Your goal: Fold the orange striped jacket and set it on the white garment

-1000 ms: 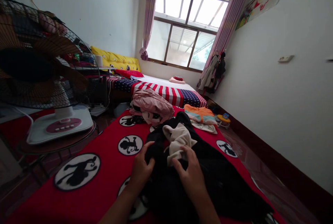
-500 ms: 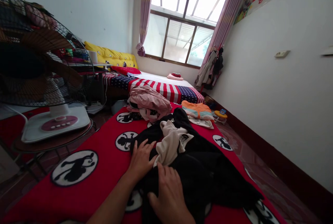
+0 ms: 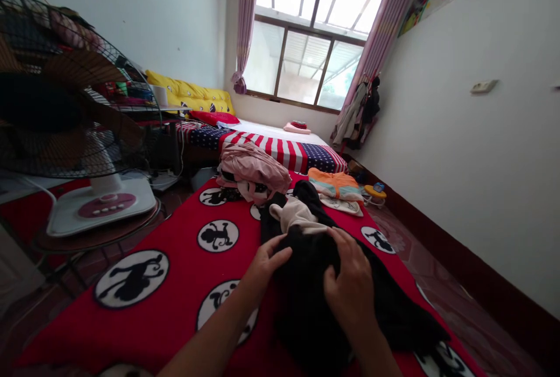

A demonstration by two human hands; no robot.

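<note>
A black top (image 3: 306,283) with a cream part (image 3: 300,213) at its upper end lies spread on the red cloth. My left hand (image 3: 268,259) is at the top's left side, its thumb and forefinger closing on the black fabric near the fold. On the other side of the fold, my right hand (image 3: 350,272) lies on the black cloth, fingers stretched forward and thumb apart. Black fabric now covers the lower end of the cream part between both hands. One long black stretch of the top runs out to the lower right.
A red cloth with monkey prints (image 3: 179,301) covers the surface. Pink clothes (image 3: 254,170) are heaped beyond the top, with an orange folded garment (image 3: 335,184) to their right. At left stands a fan (image 3: 105,202) on a stool. A bed (image 3: 271,138) lies under the window.
Both hands have moved right and forward. The black fabric on the left has been drawn inward and now covers the logo and lower end of the cream part.
</note>
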